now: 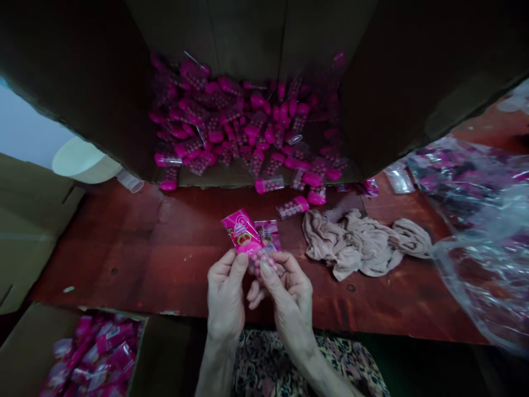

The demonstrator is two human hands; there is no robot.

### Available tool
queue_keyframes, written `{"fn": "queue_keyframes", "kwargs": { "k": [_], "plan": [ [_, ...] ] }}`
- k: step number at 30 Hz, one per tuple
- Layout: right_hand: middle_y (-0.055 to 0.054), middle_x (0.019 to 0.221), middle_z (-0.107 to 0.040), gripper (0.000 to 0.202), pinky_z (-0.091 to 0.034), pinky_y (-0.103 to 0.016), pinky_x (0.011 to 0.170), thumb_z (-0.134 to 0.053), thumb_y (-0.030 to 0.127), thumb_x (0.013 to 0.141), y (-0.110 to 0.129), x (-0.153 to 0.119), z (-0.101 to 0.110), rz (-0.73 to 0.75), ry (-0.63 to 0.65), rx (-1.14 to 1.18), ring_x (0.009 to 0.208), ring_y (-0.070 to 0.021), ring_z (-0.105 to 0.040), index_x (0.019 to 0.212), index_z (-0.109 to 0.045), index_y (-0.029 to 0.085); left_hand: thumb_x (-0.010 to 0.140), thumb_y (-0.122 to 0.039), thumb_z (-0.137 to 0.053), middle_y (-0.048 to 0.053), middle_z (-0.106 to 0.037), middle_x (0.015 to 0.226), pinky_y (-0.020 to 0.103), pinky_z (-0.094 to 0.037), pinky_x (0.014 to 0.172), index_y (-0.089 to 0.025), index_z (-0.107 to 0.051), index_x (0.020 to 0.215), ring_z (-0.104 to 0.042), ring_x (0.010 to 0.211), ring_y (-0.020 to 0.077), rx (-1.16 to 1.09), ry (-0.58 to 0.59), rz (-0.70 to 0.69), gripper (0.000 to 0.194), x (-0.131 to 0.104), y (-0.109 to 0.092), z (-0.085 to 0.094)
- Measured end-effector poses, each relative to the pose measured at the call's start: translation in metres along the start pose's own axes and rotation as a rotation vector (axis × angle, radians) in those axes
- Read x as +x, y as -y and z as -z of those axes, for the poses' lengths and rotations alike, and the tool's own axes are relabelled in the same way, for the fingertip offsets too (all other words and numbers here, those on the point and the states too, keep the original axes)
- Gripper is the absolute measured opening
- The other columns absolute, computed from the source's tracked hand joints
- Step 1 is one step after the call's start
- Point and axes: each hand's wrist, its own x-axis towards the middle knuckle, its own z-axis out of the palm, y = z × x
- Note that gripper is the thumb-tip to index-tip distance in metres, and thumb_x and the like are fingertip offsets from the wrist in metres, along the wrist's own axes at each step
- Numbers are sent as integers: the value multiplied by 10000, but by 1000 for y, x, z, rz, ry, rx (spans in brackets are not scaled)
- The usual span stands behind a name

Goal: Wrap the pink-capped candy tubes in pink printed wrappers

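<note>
My left hand (226, 300) pinches the lower end of a pink printed wrapper (241, 229), thumb on top. Right below the wrapper, and overlapping it, is a clear container of round pink candies (261, 262), gripped between the thumb and fingers of my right hand (292, 303). Whether the container sits inside the wrapper I cannot tell. Just beyond my fingers a second printed wrapper (271, 230) lies on the red-brown table. Past it rests a pink-capped candy container (292, 207), near the mouth of a large carton.
The large carton (248, 33) opens toward me, heaped with pink-capped candy containers (231, 127). A crumpled cloth (355, 242) and a clear plastic bag (475, 264) of pink items lie right. At left are a pale bowl (85, 161), a clear cup (130, 181) and a carton of pink packs (109, 347).
</note>
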Motion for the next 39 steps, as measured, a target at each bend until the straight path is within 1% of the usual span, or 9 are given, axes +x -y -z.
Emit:
{"fn": "queue_keyframes", "kwargs": {
  "k": [6,13,17,22,25,30,33,37,39],
  "plan": [
    [-43,915,-638,140,-559,-246,699,-600,267,817,-6,-4,0,134,-197,-158,810,-143,-643,915,-533,193,735,-297,-658,-63,-420,485,94,-198,335,-126,-600,654,-242,371,-10,-18,-69,31,197,-3,9,-5],
    [22,684,-626,149,-504,-196,390,-611,286,805,-4,-1,-7,15,-48,36,418,-80,-553,871,-520,189,722,-300,-665,-46,-480,496,104,-186,315,-139,-635,691,-219,365,2,-113,-114,38,167,0,2,0],
    [9,736,-637,140,-524,-193,489,-626,277,792,-5,-4,-8,56,-128,1,550,-97,-603,875,-551,193,697,-284,-690,-32,-528,506,97,-210,318,-139,-650,655,-275,355,-2,-122,-171,-25,156,-4,7,-5],
    [-16,807,-646,130,-532,-206,661,-643,260,774,-5,-3,-3,161,-263,-105,731,-119,-626,861,-576,190,685,-272,-702,1,-632,593,120,-340,384,-170,-698,718,-433,405,25,-104,-122,2,107,-6,16,-11],
    [-7,787,-646,136,-538,-202,593,-639,266,780,-5,1,-3,103,-208,-74,652,-109,-630,859,-560,189,671,-257,-715,-1,-635,580,96,-308,363,-161,-694,727,-397,377,3,-115,-115,20,113,-1,15,-7],
    [51,559,-590,128,-473,-182,374,-594,282,822,-9,2,-5,-25,25,26,392,-87,-546,857,-520,184,723,-373,-650,50,-680,695,101,-176,261,-130,-673,766,-259,289,-27,-82,-115,24,248,4,5,2],
    [32,637,-619,130,-488,-177,400,-610,278,813,-10,-1,-5,-22,-1,-24,439,-84,-572,861,-534,185,716,-364,-658,66,-683,713,97,-174,255,-119,-674,814,-265,289,-26,-38,-139,71,265,3,3,0],
    [0,769,-639,119,-536,-182,556,-625,262,804,-9,-3,-3,45,-87,-138,657,-106,-631,876,-558,195,663,-343,-707,11,-618,560,84,-190,269,-116,-672,742,-273,303,-17,-23,-171,85,243,2,4,-3],
    [-2,770,-637,123,-541,-194,574,-626,262,803,-9,-2,-3,44,-80,-150,669,-111,-631,880,-556,196,641,-356,-721,-17,-568,487,87,-188,272,-121,-669,712,-258,300,-13,-39,-185,80,252,2,3,-2]
  ]
}}
